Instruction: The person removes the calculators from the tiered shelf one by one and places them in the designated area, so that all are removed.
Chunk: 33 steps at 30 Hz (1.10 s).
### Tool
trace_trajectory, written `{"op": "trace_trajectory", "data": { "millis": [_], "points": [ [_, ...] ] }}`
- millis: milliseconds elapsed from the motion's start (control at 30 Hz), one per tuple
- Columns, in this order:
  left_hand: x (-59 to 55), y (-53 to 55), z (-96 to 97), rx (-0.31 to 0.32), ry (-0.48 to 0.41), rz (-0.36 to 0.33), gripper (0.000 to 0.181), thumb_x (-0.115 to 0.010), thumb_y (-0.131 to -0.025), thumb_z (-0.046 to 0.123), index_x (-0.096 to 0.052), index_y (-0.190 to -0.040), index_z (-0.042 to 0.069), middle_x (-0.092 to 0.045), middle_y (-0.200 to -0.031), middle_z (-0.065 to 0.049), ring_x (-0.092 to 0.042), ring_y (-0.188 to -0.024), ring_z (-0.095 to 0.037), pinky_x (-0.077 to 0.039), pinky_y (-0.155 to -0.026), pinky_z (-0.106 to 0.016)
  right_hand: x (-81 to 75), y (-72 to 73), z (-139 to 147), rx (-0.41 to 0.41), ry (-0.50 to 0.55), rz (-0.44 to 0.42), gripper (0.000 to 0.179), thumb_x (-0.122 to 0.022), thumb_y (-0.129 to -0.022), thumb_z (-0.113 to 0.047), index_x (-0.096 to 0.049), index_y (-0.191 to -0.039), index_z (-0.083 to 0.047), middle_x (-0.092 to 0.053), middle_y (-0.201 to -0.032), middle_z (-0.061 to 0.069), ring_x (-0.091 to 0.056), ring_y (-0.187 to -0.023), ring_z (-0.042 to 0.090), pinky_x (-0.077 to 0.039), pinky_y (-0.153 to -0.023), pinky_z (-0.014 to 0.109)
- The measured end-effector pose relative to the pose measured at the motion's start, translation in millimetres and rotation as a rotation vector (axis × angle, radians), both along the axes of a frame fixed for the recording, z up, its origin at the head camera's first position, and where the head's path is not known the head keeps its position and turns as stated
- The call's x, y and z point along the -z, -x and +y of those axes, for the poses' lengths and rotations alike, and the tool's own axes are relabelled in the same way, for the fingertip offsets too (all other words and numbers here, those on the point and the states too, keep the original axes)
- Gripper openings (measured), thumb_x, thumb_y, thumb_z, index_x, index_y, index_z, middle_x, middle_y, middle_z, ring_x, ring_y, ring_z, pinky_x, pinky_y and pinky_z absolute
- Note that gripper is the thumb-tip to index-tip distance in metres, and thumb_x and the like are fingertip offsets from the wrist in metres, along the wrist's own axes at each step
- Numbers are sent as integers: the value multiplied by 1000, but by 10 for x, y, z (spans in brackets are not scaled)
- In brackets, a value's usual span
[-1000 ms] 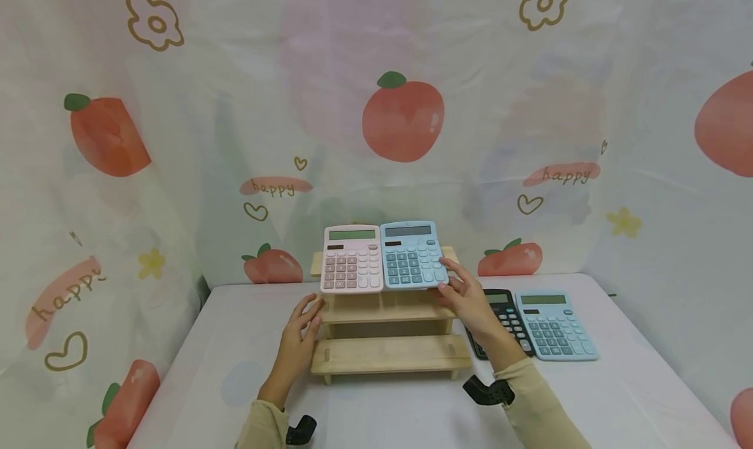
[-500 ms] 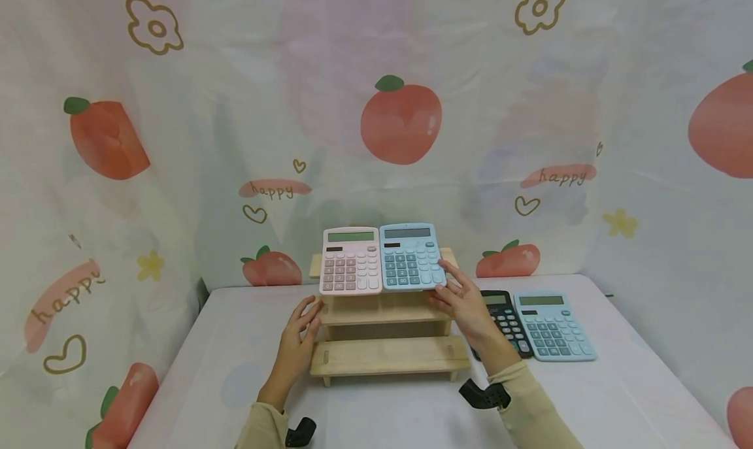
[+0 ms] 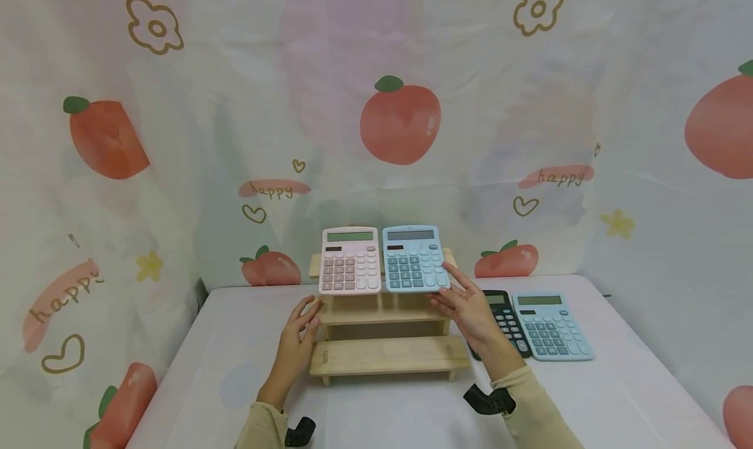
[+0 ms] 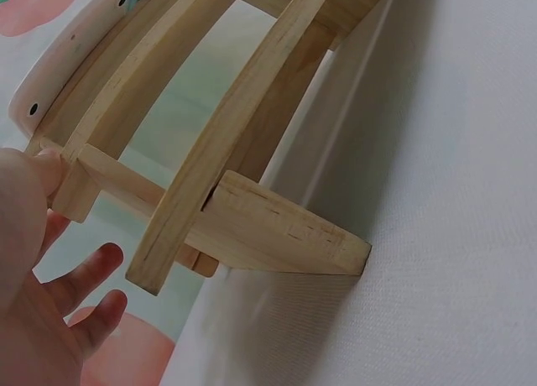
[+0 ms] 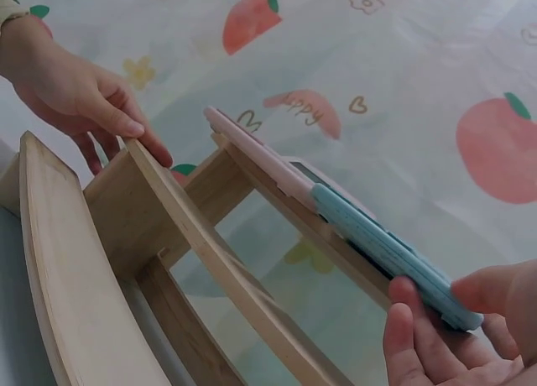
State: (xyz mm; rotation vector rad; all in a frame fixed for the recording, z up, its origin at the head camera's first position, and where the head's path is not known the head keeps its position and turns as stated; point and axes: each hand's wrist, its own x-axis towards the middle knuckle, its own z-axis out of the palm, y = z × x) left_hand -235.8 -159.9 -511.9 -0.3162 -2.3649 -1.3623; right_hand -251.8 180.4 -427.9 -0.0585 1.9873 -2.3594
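Observation:
A pink calculator leans upright on the top tier of a stepped wooden rack. Beside it, a narrow gap apart, stands a light blue calculator. My right hand pinches this blue one at its lower right corner; in the right wrist view the thumb is on one face and fingers are beneath. My left hand holds the left end of the rack's middle tier, thumb and index finger at the board's end. Its other fingers hang free beside the wood.
On the white-covered table, right of the rack, lie a black calculator, partly hidden by the right forearm, and a second blue calculator. A fruit-printed curtain rises close behind the rack.
The blue calculator in my right hand has shifted slightly right, opening a small gap from the pink one. My left hand stays at the rack's end.

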Motion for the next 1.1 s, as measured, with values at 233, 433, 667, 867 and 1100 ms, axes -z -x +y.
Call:
{"op": "trace_trajectory", "data": {
  "millis": [233,433,667,867,1100],
  "points": [
    [-17,-11,-1,-6,-3,-7,40,-53,-106,22,-59,-141,3,-45,-157,-14,-45,-143,-40,-48,-97,-58,-1,-26,46,-32,31,16,61,-49,-105,-1,-29,-161,-18,-45,-154,23,-71,-101,7,-57,-88,21],
    [-23,-13,3,-4,-1,-11,40,-52,-106,22,-58,-141,3,-45,-157,-14,-45,-143,-40,-48,-98,-58,-4,-43,74,-42,34,8,62,-48,-105,-1,-28,-161,-17,-45,-154,21,-71,-102,7,-57,-89,21],
    [-8,-11,0,2,-3,-2,40,-52,-106,21,-59,-141,4,-45,-157,-14,-46,-142,-41,-48,-97,-58,-13,-87,96,-46,35,16,62,-50,-104,-1,-28,-161,-16,-49,-149,16,-71,-99,6,-56,-88,20],
    [-3,-14,-6,-2,1,1,39,-53,-106,21,-59,-141,4,-46,-157,-14,-46,-142,-40,-48,-96,-57,-23,-118,123,-49,23,25,62,-49,-105,-2,-27,-161,-16,-41,-156,23,-70,-100,5,-56,-88,20],
    [-16,-11,1,8,-8,-2,40,-52,-107,21,-59,-141,3,-45,-157,-15,-45,-143,-41,-48,-98,-60,-28,-157,187,-62,0,47,63,-50,-105,-5,-24,-162,-14,-42,-154,20,-70,-100,4,-56,-88,19]
  ]
}}
